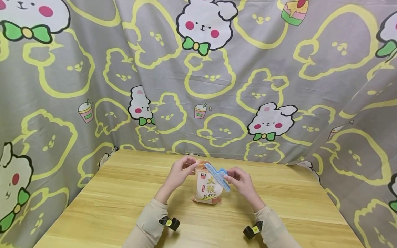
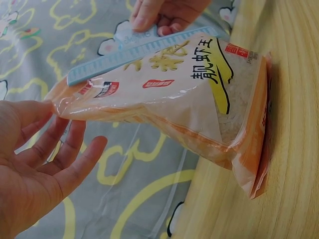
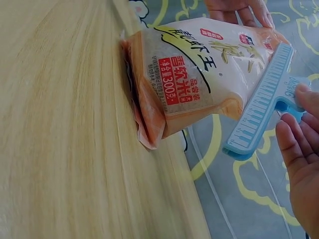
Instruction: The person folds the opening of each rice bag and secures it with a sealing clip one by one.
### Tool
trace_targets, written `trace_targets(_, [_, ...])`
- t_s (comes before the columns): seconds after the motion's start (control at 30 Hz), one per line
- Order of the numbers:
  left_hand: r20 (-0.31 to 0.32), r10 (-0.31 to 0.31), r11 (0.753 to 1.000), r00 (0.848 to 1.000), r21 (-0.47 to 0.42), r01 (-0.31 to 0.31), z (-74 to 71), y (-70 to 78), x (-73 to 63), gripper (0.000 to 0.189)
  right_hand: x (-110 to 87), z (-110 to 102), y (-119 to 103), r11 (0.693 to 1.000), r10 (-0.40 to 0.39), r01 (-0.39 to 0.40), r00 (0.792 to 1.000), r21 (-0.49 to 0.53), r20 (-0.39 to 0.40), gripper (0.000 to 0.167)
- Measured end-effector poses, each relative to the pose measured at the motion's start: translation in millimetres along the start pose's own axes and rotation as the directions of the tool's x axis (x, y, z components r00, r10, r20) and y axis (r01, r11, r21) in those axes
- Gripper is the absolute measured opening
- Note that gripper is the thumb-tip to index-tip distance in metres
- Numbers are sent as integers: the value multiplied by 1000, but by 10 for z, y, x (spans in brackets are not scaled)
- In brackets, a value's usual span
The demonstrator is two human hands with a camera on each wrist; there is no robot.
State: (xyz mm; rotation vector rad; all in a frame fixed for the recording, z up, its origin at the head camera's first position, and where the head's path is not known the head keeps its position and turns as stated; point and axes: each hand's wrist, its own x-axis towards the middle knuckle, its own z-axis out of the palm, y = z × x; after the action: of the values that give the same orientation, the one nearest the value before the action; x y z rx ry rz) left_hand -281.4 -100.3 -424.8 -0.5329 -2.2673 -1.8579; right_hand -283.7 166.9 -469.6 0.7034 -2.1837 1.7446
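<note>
A small plastic bag of rice [image 1: 203, 187] with orange edges stands upright on the wooden table. My left hand [image 1: 182, 170] pinches its top left corner between thumb and index finger, the other fingers spread loosely behind, as the left wrist view shows. In my right hand [image 1: 241, 179], the handle of a light blue bag clip [image 1: 217, 176] is pinched between thumb and fingers. The long bar of the clip, printed with piano keys in the right wrist view, lies slanted across the bag's top right part. One end of the bar [image 3: 239, 149] sticks out past the bag's side.
The wooden table [image 1: 130, 193] extends around the bag on all sides. Behind it and at both sides hangs a grey curtain [image 1: 217, 103] with cartoon rabbits and yellow outlines. Black wrist straps [image 1: 170, 223] sit over the beige sleeves.
</note>
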Motion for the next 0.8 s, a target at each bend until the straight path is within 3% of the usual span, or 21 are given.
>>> trace_targets(0.23, [5,4,1000,1000,5,-4,-2,1,-5,14,-5,11,11,1000,2,-2,1000,-10,-6,13])
trace_targets(0.6, [17,-44,999,999,16,44,0,-27,24,16,3,52,16,1000,20,-19,999,17,-38,13])
trace_targets(0.8, [-5,-35,999,999,12,35,5,-14,12,16,8,55,-10,999,38,-38,999,4,-30,14])
